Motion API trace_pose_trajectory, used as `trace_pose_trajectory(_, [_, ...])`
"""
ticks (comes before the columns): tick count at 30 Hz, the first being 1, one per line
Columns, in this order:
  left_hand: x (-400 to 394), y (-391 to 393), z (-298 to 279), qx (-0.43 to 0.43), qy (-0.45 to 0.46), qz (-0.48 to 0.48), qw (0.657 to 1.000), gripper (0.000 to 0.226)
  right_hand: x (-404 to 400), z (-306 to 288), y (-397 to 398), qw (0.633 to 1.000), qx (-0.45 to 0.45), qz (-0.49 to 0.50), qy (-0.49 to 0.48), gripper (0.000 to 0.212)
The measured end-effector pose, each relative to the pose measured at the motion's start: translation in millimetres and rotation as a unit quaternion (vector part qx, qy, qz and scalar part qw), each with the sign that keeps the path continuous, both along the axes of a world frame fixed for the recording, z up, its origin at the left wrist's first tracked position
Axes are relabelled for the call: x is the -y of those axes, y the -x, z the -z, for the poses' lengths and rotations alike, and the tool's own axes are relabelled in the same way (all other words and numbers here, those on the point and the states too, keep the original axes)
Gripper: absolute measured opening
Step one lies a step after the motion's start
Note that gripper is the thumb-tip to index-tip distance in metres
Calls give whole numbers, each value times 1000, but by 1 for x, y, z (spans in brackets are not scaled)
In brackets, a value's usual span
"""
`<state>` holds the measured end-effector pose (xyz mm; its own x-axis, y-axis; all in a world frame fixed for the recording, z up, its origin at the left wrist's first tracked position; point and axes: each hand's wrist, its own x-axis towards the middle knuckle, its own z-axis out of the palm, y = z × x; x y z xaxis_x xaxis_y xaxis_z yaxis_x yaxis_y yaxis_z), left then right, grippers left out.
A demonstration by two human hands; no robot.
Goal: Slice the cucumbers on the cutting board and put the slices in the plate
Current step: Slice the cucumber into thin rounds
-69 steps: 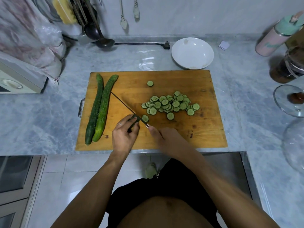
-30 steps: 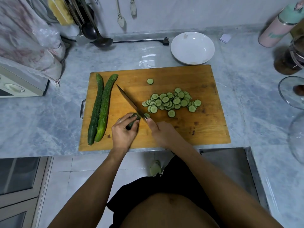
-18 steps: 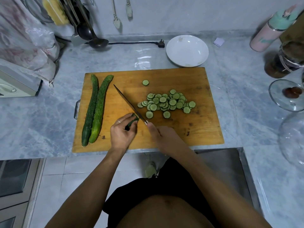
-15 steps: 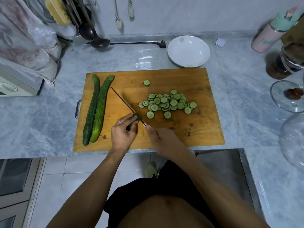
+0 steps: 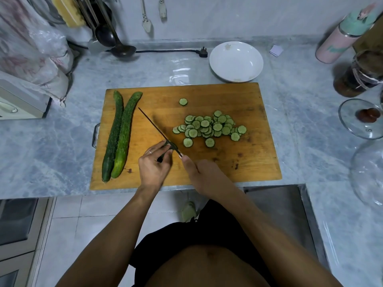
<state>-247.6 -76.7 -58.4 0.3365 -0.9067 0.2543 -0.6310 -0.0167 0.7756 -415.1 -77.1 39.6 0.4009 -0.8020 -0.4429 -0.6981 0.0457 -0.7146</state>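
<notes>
A wooden cutting board (image 5: 238,96) lies on the grey marble counter. Two whole cucumbers (image 5: 119,133) lie side by side along its left part. A heap of cucumber slices (image 5: 209,127) covers the board's middle, and one lone slice (image 5: 183,101) sits farther back. My left hand (image 5: 154,164) pinches a short cucumber end (image 5: 170,146) near the front of the board. My right hand (image 5: 202,172) grips a knife (image 5: 154,126) whose blade stands edge-down against that end. A white plate (image 5: 236,61) with no slices in it sits just behind the board.
Ladles and utensils (image 5: 112,38) hang at the back left above a black plug and cord (image 5: 176,51). A pink bottle (image 5: 339,40), a dark jar (image 5: 356,79) and glass lids (image 5: 360,119) stand at the right. A white appliance (image 5: 20,100) is at the left.
The knife blade has gone up and down on the short cucumber end and now stands upright on it. Two more slices lie in front of the heap. Both hands stayed in place.
</notes>
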Motion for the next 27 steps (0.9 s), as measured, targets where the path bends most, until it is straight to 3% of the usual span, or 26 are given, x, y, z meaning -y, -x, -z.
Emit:
trace_pose_trajectory(17, [1,-3,4,17,-1,-3,1000,18,12,14,-16,1000,-3,5,6,64])
trace_pose_trajectory(27, [-4,-6,7,40,-6,24,999,24,22,5,15,999,-13,29,-2,64])
